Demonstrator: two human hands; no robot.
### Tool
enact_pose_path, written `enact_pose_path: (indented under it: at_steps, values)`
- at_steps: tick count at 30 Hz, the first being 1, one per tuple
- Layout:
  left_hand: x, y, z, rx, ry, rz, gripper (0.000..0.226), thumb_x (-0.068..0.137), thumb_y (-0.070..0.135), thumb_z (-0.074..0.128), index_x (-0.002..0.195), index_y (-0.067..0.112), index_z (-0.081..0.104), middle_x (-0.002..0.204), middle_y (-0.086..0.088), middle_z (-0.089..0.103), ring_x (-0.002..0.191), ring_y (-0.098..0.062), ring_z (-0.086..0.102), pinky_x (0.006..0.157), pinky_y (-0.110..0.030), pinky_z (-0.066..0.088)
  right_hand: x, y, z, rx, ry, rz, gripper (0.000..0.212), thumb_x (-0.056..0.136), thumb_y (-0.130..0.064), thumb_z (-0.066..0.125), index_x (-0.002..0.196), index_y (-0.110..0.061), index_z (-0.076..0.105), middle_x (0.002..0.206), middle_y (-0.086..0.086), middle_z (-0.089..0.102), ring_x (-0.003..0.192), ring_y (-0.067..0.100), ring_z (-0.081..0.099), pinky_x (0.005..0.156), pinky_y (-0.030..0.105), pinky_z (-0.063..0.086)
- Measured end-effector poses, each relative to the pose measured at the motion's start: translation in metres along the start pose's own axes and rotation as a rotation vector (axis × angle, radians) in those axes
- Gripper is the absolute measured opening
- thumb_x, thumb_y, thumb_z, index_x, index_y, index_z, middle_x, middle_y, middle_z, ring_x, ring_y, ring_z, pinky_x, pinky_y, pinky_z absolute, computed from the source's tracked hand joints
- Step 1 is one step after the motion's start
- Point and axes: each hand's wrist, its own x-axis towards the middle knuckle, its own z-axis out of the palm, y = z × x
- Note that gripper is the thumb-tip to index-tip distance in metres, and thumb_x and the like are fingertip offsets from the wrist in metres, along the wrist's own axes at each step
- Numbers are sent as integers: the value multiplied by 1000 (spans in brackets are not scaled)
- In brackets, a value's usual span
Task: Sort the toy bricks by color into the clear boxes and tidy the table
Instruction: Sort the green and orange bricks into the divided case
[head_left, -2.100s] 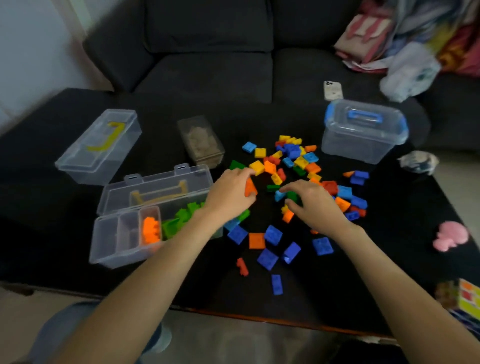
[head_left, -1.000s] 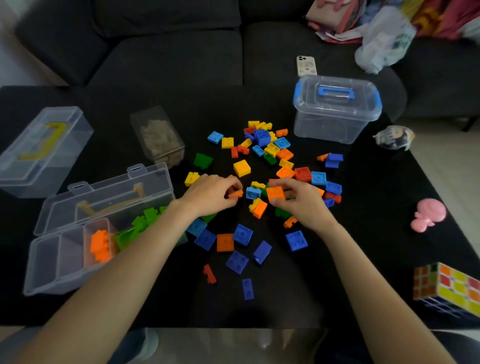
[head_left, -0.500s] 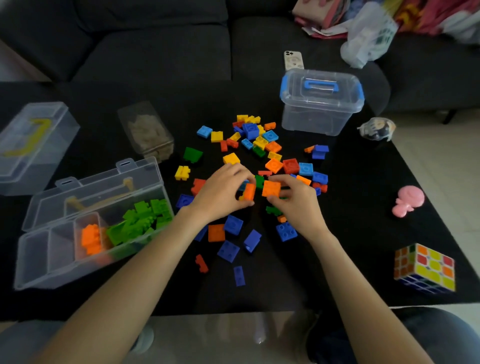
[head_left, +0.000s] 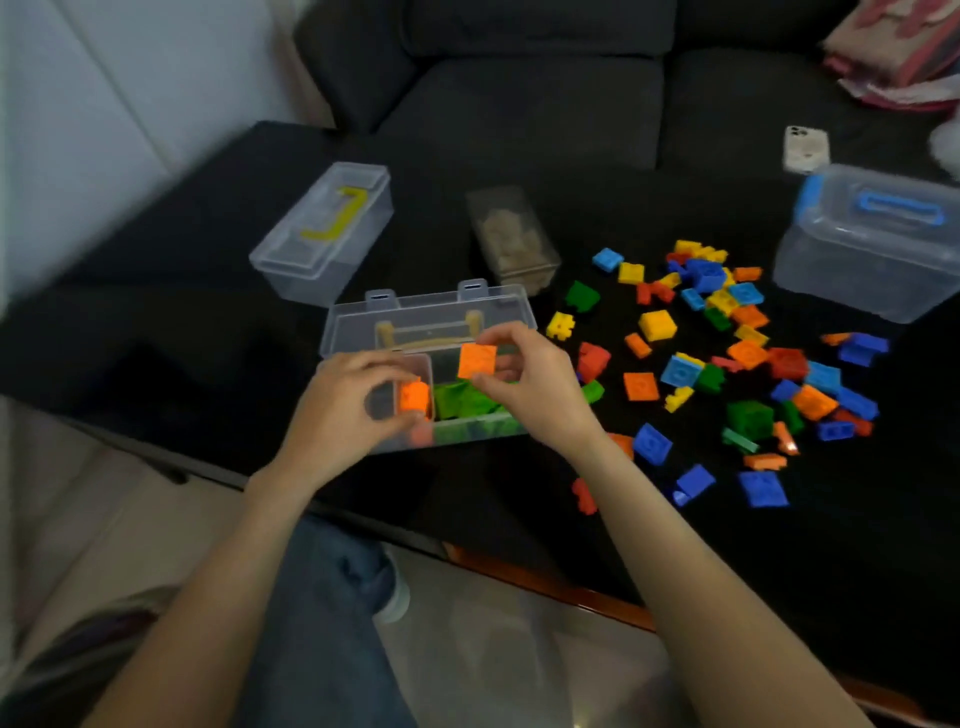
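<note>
Black tabletop (head_left: 156, 322) stretches in front of a dark grey sofa (head_left: 519, 93). Far left on it sits a shut clear box with a yellow handle (head_left: 324, 231). Nearer me is the open divided clear box (head_left: 431, 332), its lid tipped back. My left hand (head_left: 345, 410) reaches into its left end, fingers curled round small orange bricks (head_left: 414, 397) in the orange compartment. Green bricks (head_left: 467, 402) fill the next compartment. My right hand (head_left: 530, 387) hovers over them, thumb and fingertips pinching a flat orange brick (head_left: 477, 360). To the right, loose mixed-colour bricks (head_left: 727, 364) lie scattered, with a blue-handled clear tub (head_left: 872, 244) beyond.
</note>
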Motion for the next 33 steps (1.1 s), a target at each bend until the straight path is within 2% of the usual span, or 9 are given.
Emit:
enact_pose_path:
  at_steps: [2,5,8,12,16,19,23,27,33]
  values:
    - [-2,-4,-1,96,-28,1,52,69,60,59,104,24,72,119,2,60,109,-22,51,93,-44,43,15,-6,15,-70,-6,-33,31,77,-5,72,106,-10,63,108,6,62,83,12,64,72,8,49]
    - [-4,-6,-1,142,-41,15,58,71,62,46,112,27,68,124,1,57,115,-23,46,94,-44,41,33,-11,30,-221,-59,-74,34,74,-11,76,106,-15,65,107,3,58,81,11,59,70,7,42]
    - [-9,-9,0,76,46,27,45,76,54,51,108,26,68,117,5,58,110,-20,50,89,-40,43,45,-15,42,-333,-135,-95,36,74,-8,75,108,-14,64,109,5,59,85,14,58,80,24,49]
    - [-16,-12,8,82,81,71,31,81,43,51,99,26,70,106,7,62,102,-19,54,81,-41,45,51,-13,50,-450,-124,-149,31,75,-5,72,102,-15,61,107,1,59,84,8,52,77,26,50]
    - [-17,-14,11,110,100,57,23,83,37,58,99,25,70,109,5,60,106,-19,51,82,-35,40,50,-12,54,-503,-78,-240,26,76,-6,71,98,-16,61,105,-1,58,87,12,53,70,24,44]
    - [-14,-15,13,94,122,-3,30,81,46,54,98,24,67,109,5,59,107,-17,50,84,-34,41,51,-16,50,-573,-192,-216,28,76,-14,74,102,-15,62,100,-2,58,83,6,48,73,22,39]
    - [-13,-12,15,9,168,-63,37,75,36,73,106,21,59,109,6,60,103,-13,52,85,-35,43,55,-20,43,-634,-259,-203,28,77,-24,75,102,-17,65,95,-4,60,81,7,51,74,22,39]
    - [-15,-10,15,-7,152,-16,40,74,40,67,110,23,61,114,6,59,108,-11,51,86,-28,36,58,-16,41,-440,-293,-123,24,79,-20,73,101,-15,67,91,-5,59,78,6,55,72,22,44]
    - [-17,-10,18,25,170,23,22,79,42,57,88,27,69,107,6,59,104,-13,50,82,-29,32,51,-17,44,-708,-305,-156,34,83,-27,68,117,-19,65,117,5,48,108,19,50,89,31,44]
